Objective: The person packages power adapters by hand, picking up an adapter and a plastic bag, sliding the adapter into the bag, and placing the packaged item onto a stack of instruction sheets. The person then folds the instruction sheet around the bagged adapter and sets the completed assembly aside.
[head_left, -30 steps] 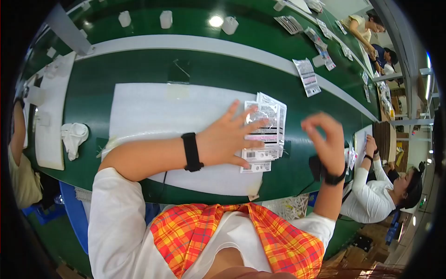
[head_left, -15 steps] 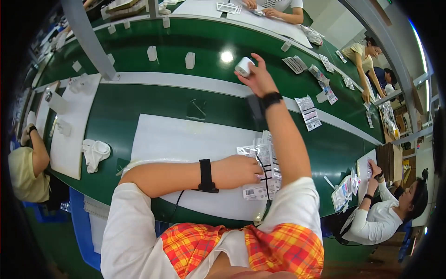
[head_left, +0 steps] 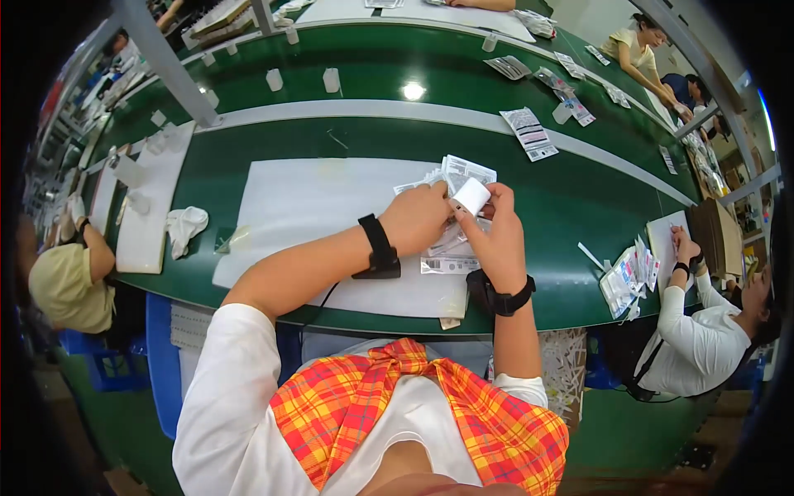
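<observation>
In my right hand [head_left: 499, 236], a small white box-shaped piece [head_left: 472, 196] with rounded corners is gripped between thumb and fingers. My left hand [head_left: 416, 218] is closed beside it, its bent fingers pinching a printed plastic pouch whose grip point is partly hidden. More printed silvery-clear pouches [head_left: 469, 169] lie in a pile under and around both hands. The pile rests on the right part of a white board [head_left: 306, 194] on the green table. Dark bands circle both wrists, and a thin cable runs from the left one.
White box-shaped pieces [head_left: 332, 80] and pouches [head_left: 529, 134] lie on the green belt beyond the pale rail [head_left: 331, 110]. A crumpled white cloth [head_left: 187, 227] lies left of my board. Co-workers sit at both sides; a pouch pile [head_left: 626, 279] lies by the right one [head_left: 703, 331].
My right hand has come back from over the belt to the pouches, bringing the white piece. My left hand has shifted slightly up, its fingers now next to that piece.
</observation>
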A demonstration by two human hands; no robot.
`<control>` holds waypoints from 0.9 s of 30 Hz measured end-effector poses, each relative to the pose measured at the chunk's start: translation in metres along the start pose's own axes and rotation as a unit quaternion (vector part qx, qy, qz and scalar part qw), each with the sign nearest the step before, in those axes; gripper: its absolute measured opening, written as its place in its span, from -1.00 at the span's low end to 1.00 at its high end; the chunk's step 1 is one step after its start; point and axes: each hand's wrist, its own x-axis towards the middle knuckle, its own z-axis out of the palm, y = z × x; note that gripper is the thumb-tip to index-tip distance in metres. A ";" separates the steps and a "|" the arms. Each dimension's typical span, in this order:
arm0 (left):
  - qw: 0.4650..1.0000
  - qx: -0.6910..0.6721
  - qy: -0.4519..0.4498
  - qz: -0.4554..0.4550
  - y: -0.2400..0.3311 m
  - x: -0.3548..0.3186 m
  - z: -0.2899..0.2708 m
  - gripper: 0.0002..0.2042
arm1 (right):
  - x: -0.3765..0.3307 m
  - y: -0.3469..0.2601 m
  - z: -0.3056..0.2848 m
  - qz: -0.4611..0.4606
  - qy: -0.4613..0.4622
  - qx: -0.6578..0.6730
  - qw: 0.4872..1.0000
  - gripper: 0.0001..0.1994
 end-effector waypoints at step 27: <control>0.945 -0.275 0.178 0.006 -0.031 -0.012 -0.022 -0.62 | 0.034 0.019 0.012 -0.036 -0.092 0.207 0.973 -0.87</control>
